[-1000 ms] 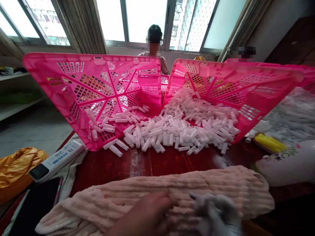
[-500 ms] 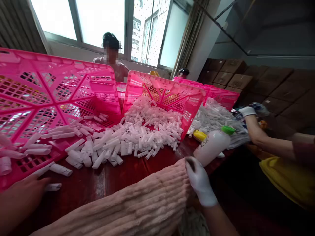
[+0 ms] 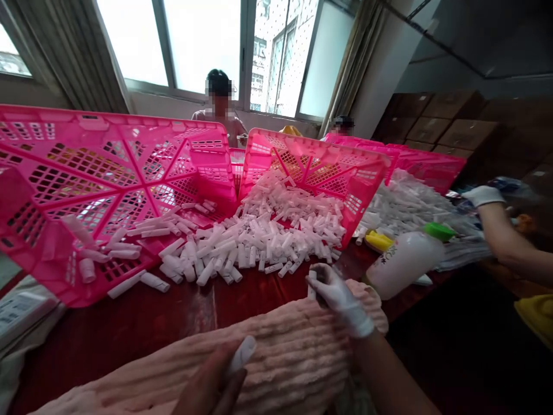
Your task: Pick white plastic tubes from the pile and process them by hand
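My bare left hand is closed around a small white tube, low over the pinkish ribbed plush cloth. In a white glove, my right hand pinches another short white tube upright at the cloth's far edge. The cloth lies across the near side of the dark red table. Just beyond it spreads a large pile of similar white tubes, spilling from a tipped pink basket. The undersides of both hands are hidden.
A second pink basket stands tipped at left with several tubes in it. Right of my right hand are a white bottle with a green cap and a yellow object. A co-worker's gloved hand is at far right; another person sits opposite.
My left hand has come from the left basket's edge to over the cloth, with a tube. My right hand, earlier at the cloth's edge, now holds a tube. The view has swung left.
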The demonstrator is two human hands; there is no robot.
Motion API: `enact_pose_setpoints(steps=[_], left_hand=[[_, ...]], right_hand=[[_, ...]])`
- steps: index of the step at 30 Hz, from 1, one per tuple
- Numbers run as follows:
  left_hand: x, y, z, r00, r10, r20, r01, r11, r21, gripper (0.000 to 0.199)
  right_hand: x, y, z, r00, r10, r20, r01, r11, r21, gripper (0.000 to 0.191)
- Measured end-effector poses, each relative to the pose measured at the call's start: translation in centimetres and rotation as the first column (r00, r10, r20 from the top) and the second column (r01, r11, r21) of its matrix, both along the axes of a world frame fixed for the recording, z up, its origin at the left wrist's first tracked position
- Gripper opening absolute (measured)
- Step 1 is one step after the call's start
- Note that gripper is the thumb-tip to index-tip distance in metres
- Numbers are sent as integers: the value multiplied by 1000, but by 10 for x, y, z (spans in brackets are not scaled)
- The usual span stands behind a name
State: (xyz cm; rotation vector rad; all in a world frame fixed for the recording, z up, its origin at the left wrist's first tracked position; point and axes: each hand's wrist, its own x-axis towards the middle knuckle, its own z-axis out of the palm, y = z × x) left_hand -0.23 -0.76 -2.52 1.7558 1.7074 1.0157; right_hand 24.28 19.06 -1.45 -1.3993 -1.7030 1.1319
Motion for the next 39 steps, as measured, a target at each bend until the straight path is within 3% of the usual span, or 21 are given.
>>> enact_pose_setpoints(steps=[2, 5, 7, 10, 12, 14, 16, 18, 20, 22, 24, 26, 28, 30, 32, 34, 36, 38, 39], left_hand=[[16, -2, -3, 996, -19, 84, 21, 999, -24, 35], [30, -6, -4, 980, 5, 199, 10, 997, -78, 38], [33, -9, -2, 960, 4, 279, 27, 994, -107, 39], [34, -13, 0, 882, 19, 471, 59, 987, -150, 39], [35, -14, -1, 739, 48, 672, 138, 966, -221, 44], [37, -15, -3, 511, 100, 854, 259, 929, -263, 50], [40, -16, -7, 298, 139, 945, 345, 907, -242, 52], [43, -17, -12, 178, 142, 974, 385, 900, -202, 52], [46, -17, -16, 145, 147, 978, 418, 887, -196, 51], [47, -18, -20, 183, 171, 968, 411, 881, -233, 51], [46, -17, -20, 298, 179, 938, 332, 901, -278, 53], [43, -15, -17, 508, 146, 849, 213, 934, -288, 52], [39, -13, -12, 753, 83, 653, 113, 961, -252, 46], [36, -12, -8, 901, 46, 431, 53, 975, -214, 43], [36, -11, -3, 936, 57, 348, 16, 979, -204, 43], [38, -10, 5, 913, 69, 403, 23, 975, -220, 44], [37, -7, 17, 895, -26, 446, 144, 962, -232, 44], [28, -3, 30, 927, -169, 335, 260, 933, -249, 37], [20, 0, 37, 952, -211, 220, 265, 929, -258, 32]], right_hand=[[-19, -41, 4, 966, 67, -251, -69, 998, -1, 59], [-50, -88, 9, 775, 110, -622, -130, 991, 14, 54], [-70, -109, 10, 691, 138, -709, -152, 987, 44, 48], [-87, -126, 9, 659, 226, -718, -146, 974, 172, 40], [-91, -132, 8, 624, 307, -718, -222, 951, 213, 36], [-92, -137, 6, 515, 353, -781, -377, 912, 164, 36], [-95, -142, 3, 390, 315, -865, -484, 870, 99, 36], [-98, -146, -1, 333, 257, -907, -482, 874, 71, 38], [-101, -149, -5, 342, 226, -912, -446, 893, 54, 40], [-102, -151, -8, 360, 202, -911, -428, 903, 31, 44], [-100, -150, -11, 376, 167, -912, -412, 911, -3, 46], [-97, -149, -15, 402, 113, -909, -386, 921, -56, 44], [-96, -149, -19, 424, 64, -904, -374, 921, -110, 41], [-100, -150, -24, 470, 59, -881, -345, 931, -121, 42], [-107, -152, -29, 530, 101, -842, -329, 940, -94, 49], [-110, -155, -35, 564, 135, -814, -337, 938, -78, 50], [-98, -156, -44, 590, 95, -802, -301, 947, -109, 45], [-66, -155, -57, 663, -35, -748, -117, 982, -149, 42], [-42, -152, -65, 710, -118, -694, 14, 988, -154, 43]])
